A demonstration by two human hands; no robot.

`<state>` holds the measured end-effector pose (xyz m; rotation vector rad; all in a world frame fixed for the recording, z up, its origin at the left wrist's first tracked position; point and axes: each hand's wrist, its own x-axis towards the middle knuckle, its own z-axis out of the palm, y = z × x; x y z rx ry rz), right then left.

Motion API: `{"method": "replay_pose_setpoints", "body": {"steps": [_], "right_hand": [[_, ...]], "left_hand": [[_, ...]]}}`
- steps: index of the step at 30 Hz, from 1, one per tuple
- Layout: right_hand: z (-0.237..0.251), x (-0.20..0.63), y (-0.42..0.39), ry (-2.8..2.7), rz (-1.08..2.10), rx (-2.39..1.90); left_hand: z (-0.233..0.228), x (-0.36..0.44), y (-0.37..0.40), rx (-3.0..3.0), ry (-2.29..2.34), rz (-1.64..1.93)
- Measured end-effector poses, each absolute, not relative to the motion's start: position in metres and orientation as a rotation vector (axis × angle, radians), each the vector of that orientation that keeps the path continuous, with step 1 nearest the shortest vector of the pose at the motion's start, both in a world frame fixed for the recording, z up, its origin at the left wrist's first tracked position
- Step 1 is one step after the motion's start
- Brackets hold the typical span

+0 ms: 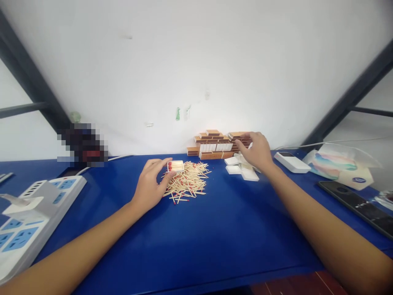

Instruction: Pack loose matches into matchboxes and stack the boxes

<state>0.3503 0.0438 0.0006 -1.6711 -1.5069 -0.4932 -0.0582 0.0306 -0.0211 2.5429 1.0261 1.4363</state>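
We start with the glossy blue counter [215,229], which carries everything. The loose heap of red-tipped wooden matchsticks [188,183] lies at its middle, and we place the rest from that heap. To its far left sits the white and blue power strip [37,209]; far right lie the pastel tissue pack [340,166], a dark flat remote [357,207] and a white slab-shaped device [291,162]. Behind the heap, against the wall, the brown matchbox sleeves [215,144] are stacked like bricks, keeping them within reach. Our right hand [256,151] is curled on the stack's right end, above the empty white trays [242,169]. Our left hand [150,184] pinches the small filled white tray of matches [175,165] at the heap's left edge, held level so nothing spills.
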Motion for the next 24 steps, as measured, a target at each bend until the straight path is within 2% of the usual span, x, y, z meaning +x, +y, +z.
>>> {"method": "replay_pose_setpoints", "body": {"steps": [8,24], "right_hand": [[0.014,0.358,0.077,-1.281,-0.406,-1.907],[0.002,0.358,0.082,-1.348,-0.466,-1.864]], "left_hand": [[-0.022,-0.059,0.032,2.551,1.002,1.478],[-0.019,-0.058,0.027,2.602,0.935,1.453]]}}
